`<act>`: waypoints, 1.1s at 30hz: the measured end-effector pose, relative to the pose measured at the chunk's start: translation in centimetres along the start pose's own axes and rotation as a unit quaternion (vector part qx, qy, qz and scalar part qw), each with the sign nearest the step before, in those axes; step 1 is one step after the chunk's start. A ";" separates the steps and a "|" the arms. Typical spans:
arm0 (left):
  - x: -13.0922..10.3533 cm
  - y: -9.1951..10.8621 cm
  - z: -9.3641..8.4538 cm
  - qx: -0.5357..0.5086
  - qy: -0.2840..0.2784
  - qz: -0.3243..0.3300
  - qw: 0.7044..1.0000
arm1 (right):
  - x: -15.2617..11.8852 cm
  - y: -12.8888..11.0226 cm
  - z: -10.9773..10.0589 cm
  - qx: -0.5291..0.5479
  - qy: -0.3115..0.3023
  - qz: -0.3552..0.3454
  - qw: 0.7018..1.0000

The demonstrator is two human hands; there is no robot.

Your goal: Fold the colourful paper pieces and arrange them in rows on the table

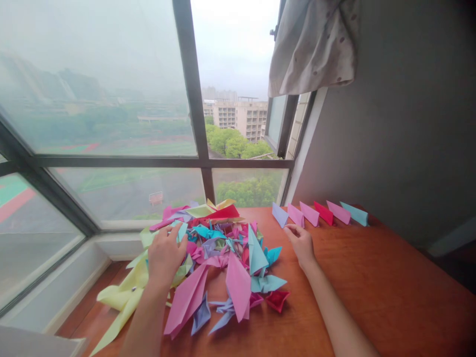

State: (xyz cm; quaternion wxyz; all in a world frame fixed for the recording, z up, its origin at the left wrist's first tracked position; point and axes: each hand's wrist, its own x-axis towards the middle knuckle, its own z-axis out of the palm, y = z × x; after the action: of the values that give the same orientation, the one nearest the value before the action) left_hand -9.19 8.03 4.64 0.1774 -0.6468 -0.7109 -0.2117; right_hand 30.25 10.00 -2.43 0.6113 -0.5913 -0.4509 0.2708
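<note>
My left hand [166, 254] reaches over the left side of a heap of folded paper pieces, thumb and fingers apart. A light blue paper piece [182, 231] shows just beyond its thumb; whether they touch is unclear. On the right, my right hand [300, 244] has thumb and finger pinched at the near lower end of a lavender paper airplane [279, 215]. That airplane is the leftmost in a row, beside a pink paper airplane [296, 216]. Large pink airplanes [238, 285], a light blue airplane [256, 253] and smaller origami cover the heap's near side.
Farther along the row stand a red airplane [323, 213] and a light blue airplane [354, 214]. A yellow paper pinwheel [128, 287] lies at the heap's left. The brown wooden table [372, 277] meets a window [148, 161] behind and a grey wall [401, 124] at right.
</note>
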 end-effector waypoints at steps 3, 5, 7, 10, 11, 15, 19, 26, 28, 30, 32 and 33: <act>0.0 0.0 0.1 0.012 -0.021 -0.002 1.000 | -0.1 -0.1 0.1 0.001 -0.005 0.000 1.000; 0.0 0.0 0.2 0.006 -0.030 -0.004 1.000 | -0.1 -0.2 0.1 0.000 -0.008 0.000 1.000; 0.0 0.1 0.3 -0.005 -0.039 -0.002 0.999 | -0.1 -0.2 0.1 -0.001 -0.009 -0.001 1.000; -0.1 0.2 0.4 -0.025 -0.055 0.016 0.998 | -0.1 -0.4 0.0 -0.002 -0.008 -0.002 1.000; -0.1 0.2 0.4 -0.031 -0.061 0.023 0.997 | -0.1 -0.4 0.0 -0.003 -0.007 -0.002 1.000; -0.2 0.5 0.0 -0.057 -0.066 0.030 0.996 | 0.0 -0.6 -0.1 -0.007 -0.005 -0.001 1.000; -0.3 0.9 -0.7 -0.095 -0.054 0.025 0.994 | -0.1 -0.8 -0.2 -0.014 -0.005 -0.003 1.000; -0.2 1.7 -2.0 -0.212 -0.009 -0.021 0.977 | -0.5 -1.5 0.0 -0.029 -0.010 -0.013 0.999; -0.2 2.1 -2.2 -0.269 0.003 -0.034 0.963 | -0.8 -2.2 0.0 -0.044 -0.015 -0.027 0.999; -0.4 2.7 -2.6 -0.352 -0.008 -0.045 0.935 | -1.3 -3.1 0.0 -0.072 -0.023 -0.063 0.995; -0.6 3.5 -3.0 -0.448 -0.048 -0.046 0.892 | -1.9 -4.4 0.1 -0.101 -0.033 -0.118 0.987; -0.8 4.0 -3.4 -0.486 -0.075 -0.040 0.870 | -2.4 -5.2 0.1 -0.109 -0.036 -0.144 0.983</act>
State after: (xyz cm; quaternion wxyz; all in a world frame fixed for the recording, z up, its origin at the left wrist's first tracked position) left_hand -5.25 5.84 7.35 -0.2220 -0.6367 -0.5545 -0.4877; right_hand 28.01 7.23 2.04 0.5587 -0.5733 -0.5802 0.1505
